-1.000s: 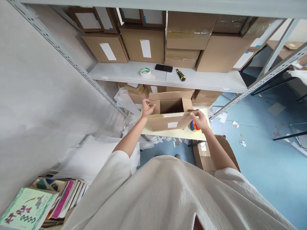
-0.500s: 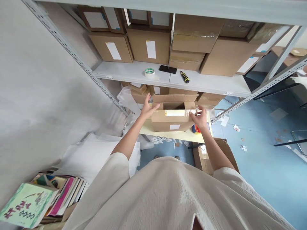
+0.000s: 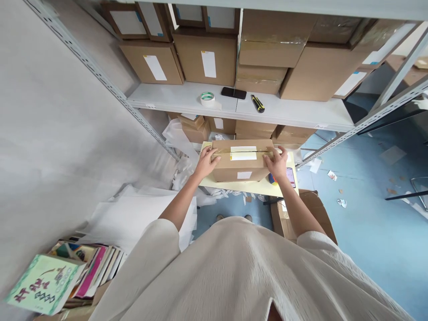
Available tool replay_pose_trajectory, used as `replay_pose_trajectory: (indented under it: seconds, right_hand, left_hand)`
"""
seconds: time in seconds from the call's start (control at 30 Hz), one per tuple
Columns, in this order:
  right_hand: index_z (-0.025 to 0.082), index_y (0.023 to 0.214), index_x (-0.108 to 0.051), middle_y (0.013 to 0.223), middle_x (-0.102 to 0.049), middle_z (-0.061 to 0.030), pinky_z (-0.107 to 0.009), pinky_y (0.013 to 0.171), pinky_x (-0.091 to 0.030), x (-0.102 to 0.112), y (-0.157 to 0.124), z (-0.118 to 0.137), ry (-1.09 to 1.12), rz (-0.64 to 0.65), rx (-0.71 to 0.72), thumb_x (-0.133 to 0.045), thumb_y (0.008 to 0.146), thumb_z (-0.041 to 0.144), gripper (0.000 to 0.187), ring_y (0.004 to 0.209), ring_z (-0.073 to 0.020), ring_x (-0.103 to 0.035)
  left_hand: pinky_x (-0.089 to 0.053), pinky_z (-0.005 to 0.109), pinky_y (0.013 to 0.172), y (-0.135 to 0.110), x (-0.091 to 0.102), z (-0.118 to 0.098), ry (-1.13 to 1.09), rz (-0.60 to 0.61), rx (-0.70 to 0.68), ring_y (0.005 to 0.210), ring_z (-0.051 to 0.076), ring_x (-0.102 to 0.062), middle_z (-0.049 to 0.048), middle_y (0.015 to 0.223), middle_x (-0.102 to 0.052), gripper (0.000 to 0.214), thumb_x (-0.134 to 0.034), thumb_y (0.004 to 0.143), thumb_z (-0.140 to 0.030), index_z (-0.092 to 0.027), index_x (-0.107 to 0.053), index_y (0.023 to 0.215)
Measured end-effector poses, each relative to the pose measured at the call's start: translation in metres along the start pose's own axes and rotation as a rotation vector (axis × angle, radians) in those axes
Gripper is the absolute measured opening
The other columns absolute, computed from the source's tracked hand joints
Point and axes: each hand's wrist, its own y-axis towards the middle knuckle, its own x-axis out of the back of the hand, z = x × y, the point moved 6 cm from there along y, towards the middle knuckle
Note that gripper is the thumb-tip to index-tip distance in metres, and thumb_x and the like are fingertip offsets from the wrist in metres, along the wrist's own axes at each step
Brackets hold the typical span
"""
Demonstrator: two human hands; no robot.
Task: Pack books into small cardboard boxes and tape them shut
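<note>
A cardboard box (image 3: pixel 242 166) is set upright on a pale yellow table (image 3: pixel 259 187), its top flaps folded down and meeting along a seam with a narrow dark gap. A split white label is borne on either side of the seam, and another label on the front. The upper left end is held by the left hand (image 3: pixel 205 164), partly curled, with the thumb at the front edge and fingers over the top. The upper right end is held likewise by the right hand (image 3: pixel 277 164), its fingers somewhat spread. Beside the box, a blue tape roll (image 3: pixel 272 179) is partly hidden by the right hand; a lit smartphone (image 3: pixel 290 177) is seen near it. On the grey metal shelf (image 3: pixel 297 110) beyond, a white-and-green tape roll (image 3: pixel 207 100), a black smartphone (image 3: pixel 233 92) and a yellow-and-black utility knife (image 3: pixel 257 104) are laid out before stacked boxes (image 3: pixel 190 58). An open carton (image 3: pixel 316 209) is placed on the blue floor (image 3: pixel 371 240).
</note>
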Motion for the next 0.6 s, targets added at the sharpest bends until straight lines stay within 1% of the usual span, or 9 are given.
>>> replay_pose_trajectory:
  seconds: [0.07, 0.1, 0.17, 0.23, 0.3, 0.33, 0.4, 0.5, 0.6]
  right_hand:
    - [0.03, 0.147, -0.074, 0.167, -0.048, -0.02, -0.069, 0.131, -0.04, -0.001, -0.001, -0.001, -0.022, 0.013, -0.034, -0.069, 0.1, 0.057, 0.054, 0.158, -0.0447, -0.045]
    - [0.029, 0.144, -0.075, 0.166, -0.051, -0.02, -0.067, 0.13, -0.042, -0.002, -0.002, -0.001, -0.01, 0.022, -0.052, -0.067, 0.101, 0.059, 0.053, 0.156, -0.0436, -0.048]
    - [0.028, 0.147, -0.073, 0.159, -0.061, -0.0198, -0.062, 0.125, -0.049, -0.002, -0.005, -0.002, 0.049, 0.054, -0.08, -0.062, 0.103, 0.063, 0.057, 0.145, -0.0402, -0.059]
    - [0.025, 0.15, -0.071, 0.148, -0.071, -0.0191, -0.058, 0.118, -0.055, 0.001, -0.007, -0.001, 0.109, 0.076, -0.102, -0.058, 0.104, 0.068, 0.064, 0.128, -0.0368, -0.068]
    - [0.023, 0.15, -0.071, 0.14, -0.077, -0.0187, -0.057, 0.113, -0.058, 0.009, -0.007, 0.001, 0.136, 0.064, -0.123, -0.058, 0.104, 0.071, 0.068, 0.114, -0.0347, -0.072]
    - [0.022, 0.149, -0.071, 0.139, -0.077, -0.0187, -0.056, 0.111, -0.058, 0.015, -0.007, 0.002, 0.139, 0.049, -0.131, -0.058, 0.104, 0.073, 0.069, 0.111, -0.0344, -0.072]
    - [0.021, 0.148, -0.072, 0.139, -0.078, -0.019, -0.056, 0.111, -0.059, 0.027, -0.003, 0.007, 0.138, 0.018, -0.134, -0.059, 0.103, 0.074, 0.07, 0.111, -0.0352, -0.073]
    - [0.02, 0.145, -0.074, 0.135, -0.079, -0.0194, -0.055, 0.11, -0.058, 0.041, 0.006, 0.016, 0.141, -0.042, -0.135, -0.062, 0.102, 0.075, 0.071, 0.117, -0.0375, -0.073]
    - [0.019, 0.145, -0.074, 0.126, -0.08, -0.0181, -0.054, 0.108, -0.06, 0.046, 0.013, 0.02, 0.15, -0.083, -0.139, -0.063, 0.102, 0.076, 0.072, 0.114, -0.037, -0.074]
  left_hand:
    - [-0.038, 0.052, 0.141, -0.004, -0.005, 0.002, -0.029, -0.003, 0.052, 0.163, 0.035, -0.053, 0.016, 0.168, -0.057, 0.051, -0.073, 0.106, -0.055, -0.028, -0.073, 0.15]
    - [-0.039, 0.052, 0.141, -0.005, -0.007, 0.002, -0.044, -0.008, 0.068, 0.162, 0.035, -0.054, 0.0154, 0.167, -0.059, 0.052, -0.072, 0.107, -0.055, -0.029, -0.073, 0.151]
    - [-0.04, 0.053, 0.14, -0.005, -0.01, -0.002, -0.067, -0.024, 0.08, 0.16, 0.035, -0.056, 0.0146, 0.165, -0.063, 0.052, -0.072, 0.107, -0.055, -0.03, -0.073, 0.152]
    - [-0.042, 0.054, 0.139, -0.004, -0.011, -0.009, -0.069, -0.036, 0.071, 0.159, 0.036, -0.057, 0.0149, 0.163, -0.066, 0.052, -0.071, 0.108, -0.055, -0.029, -0.074, 0.152]
    - [-0.044, 0.054, 0.138, 0.0, -0.01, -0.019, -0.056, -0.035, 0.047, 0.158, 0.036, -0.058, 0.0154, 0.163, -0.067, 0.051, -0.07, 0.109, -0.054, -0.028, -0.075, 0.152]
    - [-0.044, 0.054, 0.138, 0.002, -0.009, -0.024, -0.048, -0.031, 0.033, 0.158, 0.037, -0.059, 0.0154, 0.164, -0.067, 0.051, -0.069, 0.109, -0.054, -0.027, -0.075, 0.152]
    - [-0.044, 0.054, 0.137, 0.01, -0.007, -0.035, -0.037, -0.026, 0.009, 0.158, 0.038, -0.058, 0.015, 0.165, -0.066, 0.052, -0.068, 0.11, -0.055, -0.027, -0.075, 0.153]
    - [-0.043, 0.054, 0.138, 0.029, -0.001, -0.047, -0.031, -0.011, -0.008, 0.159, 0.04, -0.057, 0.0153, 0.165, -0.066, 0.057, -0.07, 0.109, -0.057, -0.026, -0.074, 0.156]
    - [-0.042, 0.054, 0.138, 0.049, 0.004, -0.053, -0.023, -0.006, -0.04, 0.159, 0.041, -0.057, 0.015, 0.167, -0.065, 0.062, -0.074, 0.106, -0.06, -0.025, -0.073, 0.158]
